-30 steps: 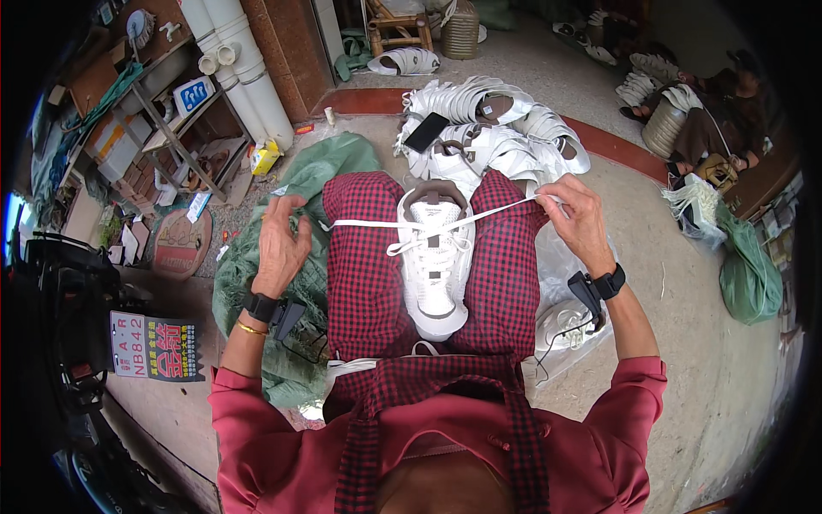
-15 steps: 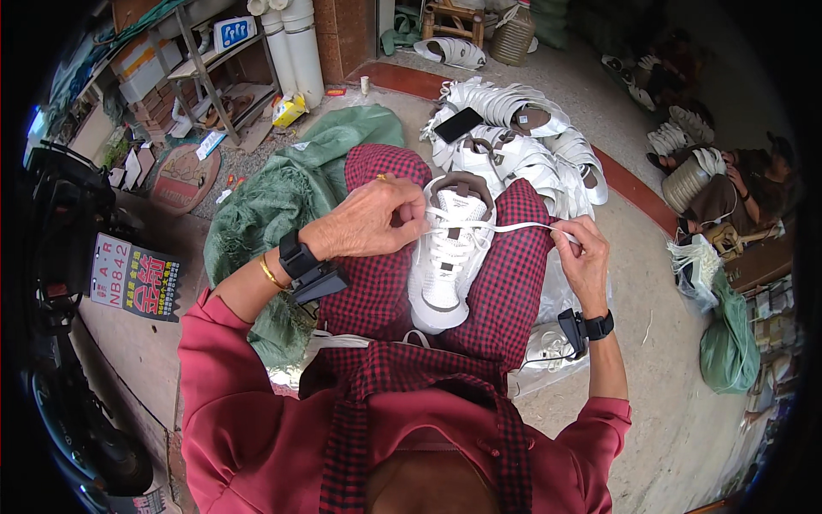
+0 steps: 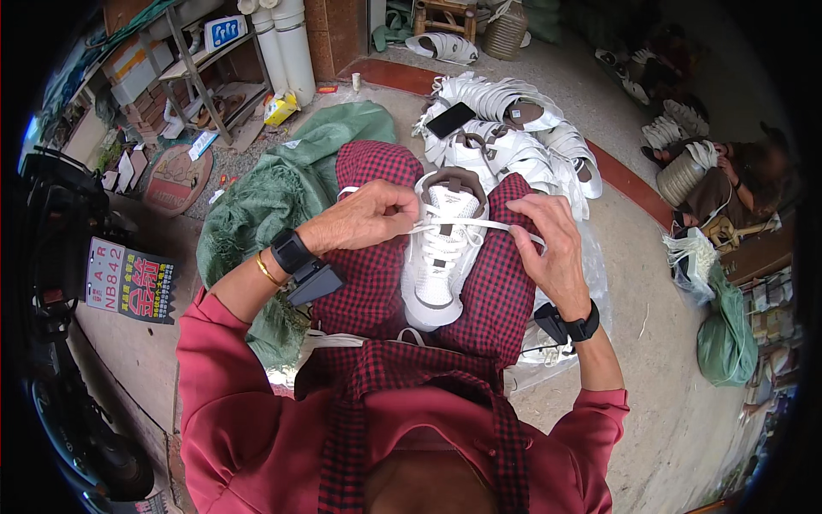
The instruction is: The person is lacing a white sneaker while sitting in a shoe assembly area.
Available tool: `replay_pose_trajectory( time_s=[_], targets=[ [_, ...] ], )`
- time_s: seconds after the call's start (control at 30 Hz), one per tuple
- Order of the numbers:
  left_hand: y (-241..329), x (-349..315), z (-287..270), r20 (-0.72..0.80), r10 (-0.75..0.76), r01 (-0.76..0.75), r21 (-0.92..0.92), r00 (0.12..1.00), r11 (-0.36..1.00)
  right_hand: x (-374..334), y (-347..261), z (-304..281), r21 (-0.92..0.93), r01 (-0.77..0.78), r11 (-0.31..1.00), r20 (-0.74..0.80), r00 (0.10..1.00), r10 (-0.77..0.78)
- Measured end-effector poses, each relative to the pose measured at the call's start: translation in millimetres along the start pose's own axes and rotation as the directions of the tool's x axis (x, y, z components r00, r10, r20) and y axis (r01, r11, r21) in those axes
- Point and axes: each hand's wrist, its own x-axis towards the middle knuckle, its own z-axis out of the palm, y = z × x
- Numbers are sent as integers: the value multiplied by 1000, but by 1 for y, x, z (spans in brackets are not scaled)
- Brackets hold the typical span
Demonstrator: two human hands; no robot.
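White shoe (image 3: 432, 295) sits between the knees (image 3: 377, 160), long axis near-far, toe near; left hand (image 3: 366, 218), the nearer, pinches the lace (image 3: 476, 223) at its left edge, while right hand (image 3: 552, 248), off its right side, is half-spread, lace against thumb.

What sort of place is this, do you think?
Probably a small, informal shoe workshop: a laced white shoe sits in the foreground, a heap of white uppers lies just beyond, and another person sits at the right near more uppers.
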Motion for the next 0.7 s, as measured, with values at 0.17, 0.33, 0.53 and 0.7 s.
replay_pose_trajectory(
  time_s=[0.17,0.33,0.53,0.7],
  targets=[
    [-5,-6,2,-88,-41,41,-6,995,999,19,-24,34,103,163,981,139,974,-177],
    [-8,-12,6,-149,-117,95,-147,982,985,29,-20,47,106,228,968,205,947,-246],
    [5,-11,11,-109,-237,142,-540,965,830,35,-29,44,161,129,978,265,949,-169],
    [5,-10,17,-189,-161,116,-227,969,967,39,-32,39,93,116,989,383,913,-143]
  ],
)
